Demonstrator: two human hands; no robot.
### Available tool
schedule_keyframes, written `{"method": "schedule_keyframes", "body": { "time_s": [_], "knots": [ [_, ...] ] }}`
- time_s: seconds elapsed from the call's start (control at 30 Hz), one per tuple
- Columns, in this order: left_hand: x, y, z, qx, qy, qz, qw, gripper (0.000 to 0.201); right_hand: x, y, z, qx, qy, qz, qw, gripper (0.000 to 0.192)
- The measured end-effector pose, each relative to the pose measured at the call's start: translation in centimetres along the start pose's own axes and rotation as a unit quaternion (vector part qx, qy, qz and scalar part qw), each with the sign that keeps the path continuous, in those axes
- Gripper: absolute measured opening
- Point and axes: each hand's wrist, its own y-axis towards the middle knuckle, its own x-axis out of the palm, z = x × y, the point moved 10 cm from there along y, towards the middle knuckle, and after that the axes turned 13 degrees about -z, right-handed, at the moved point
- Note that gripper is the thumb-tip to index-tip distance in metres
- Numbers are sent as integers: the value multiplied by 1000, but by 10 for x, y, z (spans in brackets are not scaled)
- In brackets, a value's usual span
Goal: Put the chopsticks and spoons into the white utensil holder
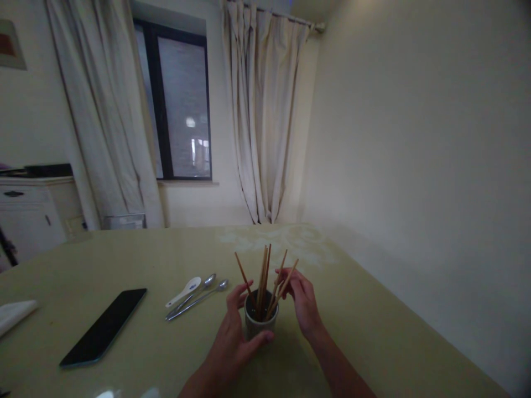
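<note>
On counter (373,331), near its front edge: cup (258,325) with wooden chopsticks (264,279) standing fanned inside. Left hand (230,342) wrapped around cup's left side, thumb across front, fingers clamped on cup. Right hand (302,301) just right of cup, fingers pinched on chopstick leaning right. Cup's lower part hidden by left hand. Left of cup: two metal spoons (198,297), white ceramic spoon (185,291); further left, dark phone (104,326), screen blank. No readable writing. White cloth (14,314) cut off at far left.

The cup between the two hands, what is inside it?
Wooden chopsticks stand inside the cup, leaning apart. The left hand wraps the cup; the right hand touches some sticks. Their lower ends are hidden.
</note>
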Motion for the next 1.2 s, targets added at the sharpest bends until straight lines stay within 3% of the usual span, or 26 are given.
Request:
{"method": "schedule_keyframes", "body": {
  "time_s": [0.2,0.47,0.63,0.77,0.83,0.9,0.93,0.97,1.03,1.1,1.2],
  "knots": [
    [-1,-5,19,77,147,21,986,80,11,-8,-12,-43,-18,-8,999,49],
    [10,-7,52,149,402,13,903,75,21,-10,2,-22,-63,-2,998,39],
    [13,-9,58,154,427,20,891,67,27,-9,1,-28,-83,-34,996,38],
    [4,-8,53,164,362,14,918,66,28,-8,5,-12,-60,-32,998,36],
    [-24,-4,38,125,307,65,941,57,23,-8,8,-4,-44,-11,999,39],
    [-65,-3,8,16,274,150,950,50,17,-7,16,8,-21,17,1000,45],
    [-80,-2,-9,-47,286,160,944,47,13,-7,21,17,-6,32,999,49],
    [-89,-2,-24,-101,324,145,930,44,10,-7,29,29,10,46,998,52],
    [-107,-7,-47,-207,425,125,873,39,4,-8,47,61,39,70,995,57],
    [-117,-14,-62,-273,487,96,824,38,1,-9,66,99,52,79,991,60],
    [-117,-19,-69,-303,505,63,806,34,3,-12,90,145,53,65,986,63]
  ]
}}
